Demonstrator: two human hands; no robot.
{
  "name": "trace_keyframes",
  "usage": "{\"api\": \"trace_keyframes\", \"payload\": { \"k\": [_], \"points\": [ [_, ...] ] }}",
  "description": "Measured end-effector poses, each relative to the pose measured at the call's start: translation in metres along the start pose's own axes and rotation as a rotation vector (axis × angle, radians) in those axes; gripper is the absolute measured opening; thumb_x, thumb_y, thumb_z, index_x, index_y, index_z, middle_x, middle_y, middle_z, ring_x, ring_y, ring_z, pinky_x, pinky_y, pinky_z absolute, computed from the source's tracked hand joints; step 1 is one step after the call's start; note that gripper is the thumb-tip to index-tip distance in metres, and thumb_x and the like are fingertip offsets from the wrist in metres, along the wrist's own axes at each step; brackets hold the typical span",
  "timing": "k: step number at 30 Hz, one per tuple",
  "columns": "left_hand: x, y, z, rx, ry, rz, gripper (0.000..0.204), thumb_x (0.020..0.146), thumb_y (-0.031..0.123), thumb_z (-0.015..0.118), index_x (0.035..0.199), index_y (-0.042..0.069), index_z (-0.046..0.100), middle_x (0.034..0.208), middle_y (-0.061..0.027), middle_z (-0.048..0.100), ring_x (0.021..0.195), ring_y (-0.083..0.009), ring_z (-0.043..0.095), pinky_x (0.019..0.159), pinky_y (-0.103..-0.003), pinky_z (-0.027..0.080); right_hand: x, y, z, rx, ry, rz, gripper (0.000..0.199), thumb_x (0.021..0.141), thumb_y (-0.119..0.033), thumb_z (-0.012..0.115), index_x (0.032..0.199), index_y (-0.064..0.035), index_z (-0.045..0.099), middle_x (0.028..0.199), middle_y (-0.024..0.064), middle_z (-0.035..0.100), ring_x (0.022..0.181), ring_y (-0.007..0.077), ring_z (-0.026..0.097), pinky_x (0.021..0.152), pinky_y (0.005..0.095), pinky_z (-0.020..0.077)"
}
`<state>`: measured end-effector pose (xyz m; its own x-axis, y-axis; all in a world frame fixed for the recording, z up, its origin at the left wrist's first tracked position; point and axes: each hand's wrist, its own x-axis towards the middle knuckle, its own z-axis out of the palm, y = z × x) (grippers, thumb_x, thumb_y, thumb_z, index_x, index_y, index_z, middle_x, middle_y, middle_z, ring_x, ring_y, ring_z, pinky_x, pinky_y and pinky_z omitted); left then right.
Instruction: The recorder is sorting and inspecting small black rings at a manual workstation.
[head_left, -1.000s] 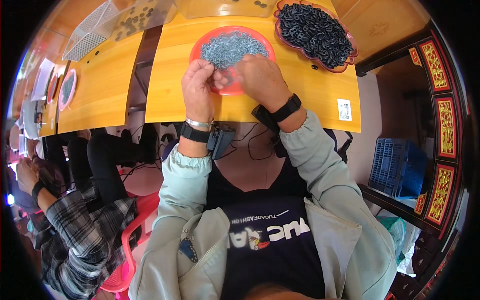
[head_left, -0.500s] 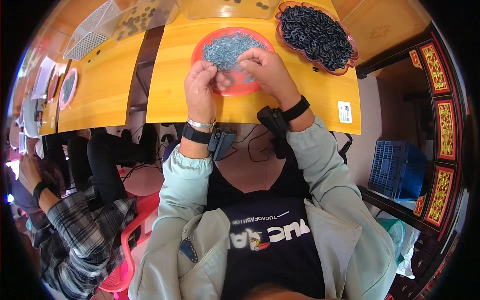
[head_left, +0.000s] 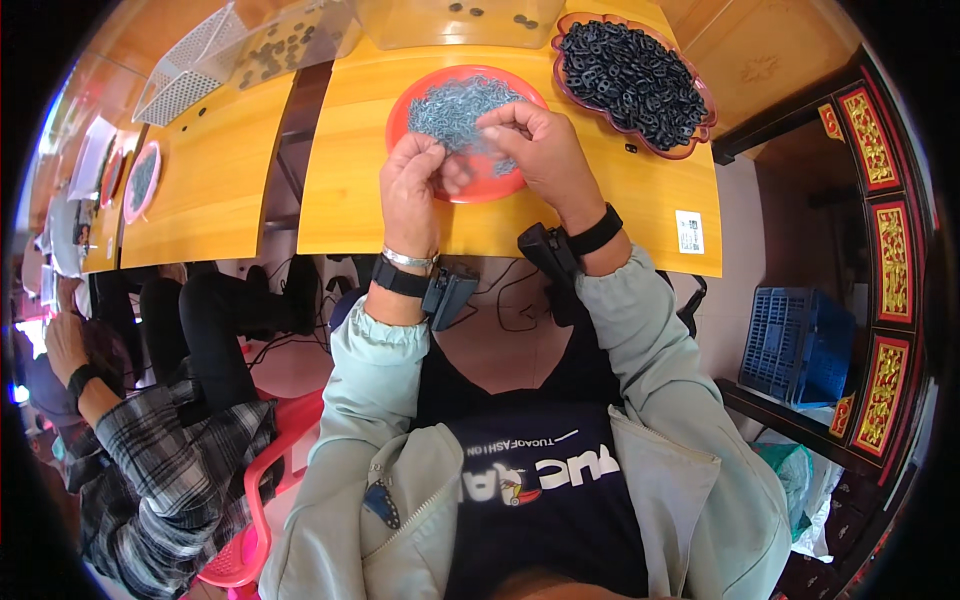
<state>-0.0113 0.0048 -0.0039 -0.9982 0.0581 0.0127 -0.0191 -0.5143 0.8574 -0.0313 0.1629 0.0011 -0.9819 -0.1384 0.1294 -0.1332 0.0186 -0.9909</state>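
Note:
Over the near part of a round red plate point(head_left: 400, 118) I hold both hands close together. The plate carries a heap of small silvery metal pieces point(head_left: 455, 105), perhaps hooks or pins. My left hand point(head_left: 411, 185) is at the plate's near left side, thumb and forefinger pinched; whatever they hold is too small to make out. My right hand point(head_left: 540, 150) is above the plate's right side, its fingertips also drawn together near the left ones, with any piece between them hidden. A scalloped reddish bowl point(head_left: 682, 153) full of small black oval pieces point(head_left: 630, 85) stands to the right.
One loose black piece point(head_left: 631, 147) lies beside the bowl. Clear plastic bins point(head_left: 440, 32) with a few dark pieces line the table's back. At left are a white basket point(head_left: 190, 75) and a co-worker in a plaid sleeve point(head_left: 170, 440). A blue crate point(head_left: 790, 340) stands at right.
The table, plate and bowl sit slightly lower in the picture. Both hands keep their pinched pose over the plate, with only small finger shifts.

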Motion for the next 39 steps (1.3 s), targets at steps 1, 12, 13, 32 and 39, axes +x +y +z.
{"api": "trace_keyframes", "payload": {
  "k": [1, 12, 13, 32, 39],
  "points": [
    [0.000, 0.000, 0.000, -0.001, -0.007, 0.002, 0.009, 0.085, 0.008, 0.045, 0.079, 0.003, 0.050, 0.065, -0.0057, 0.056, 0.056, -0.0125, 0.053, 0.053, -0.022, 0.041, 0.000, 0.000, 0.000, -0.015, 0.025, -0.019, 0.016, 0.083, -0.012, 0.060, 0.093, 0.0003, 0.061, 0.083, 0.0006, 0.061, 0.072, 0.0060, 0.055, 0.065, 0.0208, 0.0468],
    [0.000, -0.001, 0.000, 0.057, -0.073, -0.025, 0.011, 0.086, 0.010, 0.045, 0.083, 0.002, 0.052, 0.079, -0.0106, 0.062, 0.062, -0.0131, 0.057, 0.057, -0.023, 0.044, -0.008, -0.017, 0.007, -0.177, -0.033, -0.100, 0.013, 0.081, -0.012, 0.059, 0.084, -0.0001, 0.060, 0.073, 0.0015, 0.060, 0.066, 0.0081, 0.054, 0.059, 0.0224, 0.0440],
    [0.000, 0.000, 0.000, 0.069, -0.086, -0.044, 0.009, 0.085, 0.009, 0.046, 0.082, 0.002, 0.053, 0.074, -0.0085, 0.060, 0.061, -0.0120, 0.055, 0.057, -0.022, 0.043, -0.011, -0.022, 0.009, -0.327, -0.055, -0.141, 0.012, 0.080, -0.012, 0.059, 0.082, -0.0006, 0.061, 0.072, 0.0040, 0.061, 0.064, 0.0109, 0.056, 0.059, 0.0243, 0.0444],
    [-0.002, 0.002, 0.004, 0.133, -0.070, 0.004, 0.010, 0.088, 0.011, 0.046, 0.084, 0.003, 0.050, 0.071, -0.0074, 0.058, 0.061, -0.0122, 0.054, 0.055, -0.021, 0.042, -0.007, -0.013, 0.003, 0.269, -0.030, 0.050, 0.014, 0.086, -0.014, 0.057, 0.094, -0.0027, 0.061, 0.080, 0.0001, 0.061, 0.071, 0.0055, 0.054, 0.066, 0.0205, 0.0449],
    [-0.005, 0.000, 0.008, 0.100, -0.096, 0.046, 0.010, 0.090, 0.013, 0.045, 0.086, 0.004, 0.047, 0.070, -0.0065, 0.055, 0.059, -0.0123, 0.052, 0.054, -0.022, 0.041, -0.011, -0.014, 0.015, 0.348, -0.041, 0.065, 0.015, 0.085, -0.015, 0.059, 0.090, -0.0007, 0.060, 0.075, 0.0002, 0.059, 0.066, 0.0057, 0.053, 0.062, 0.0193, 0.0437]
  ]
}}
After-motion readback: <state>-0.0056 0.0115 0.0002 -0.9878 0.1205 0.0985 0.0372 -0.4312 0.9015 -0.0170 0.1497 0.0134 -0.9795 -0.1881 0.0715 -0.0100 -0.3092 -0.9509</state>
